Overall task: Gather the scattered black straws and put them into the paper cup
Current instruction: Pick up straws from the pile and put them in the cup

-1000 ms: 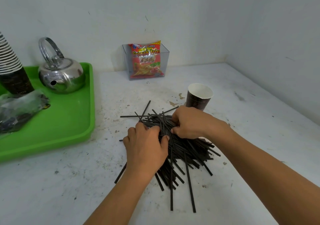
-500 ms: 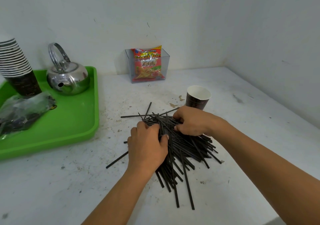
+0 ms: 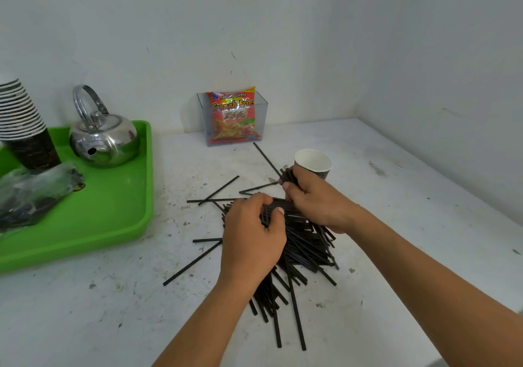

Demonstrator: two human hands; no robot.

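A heap of black straws (image 3: 307,249) lies on the white table in front of me, with a few loose ones spread to the left and one (image 3: 266,158) lying towards the back. My left hand (image 3: 252,236) rests on top of the heap with its fingers curled around some straws. My right hand (image 3: 317,199) grips a bunch of straws whose ends stick up beside the paper cup (image 3: 312,163). The cup stands upright and open just behind my right hand, its inside white.
A green tray (image 3: 113,219) at the left holds a steel kettle (image 3: 103,140), a stack of paper cups (image 3: 24,129) and a plastic bag (image 3: 34,191). A clear box with a snack packet (image 3: 233,117) stands against the back wall. Walls close the back and right.
My right hand has lifted a bunch of straws up towards the cup. Some straws have scattered further to the left and back. The left hand has stayed on the heap.
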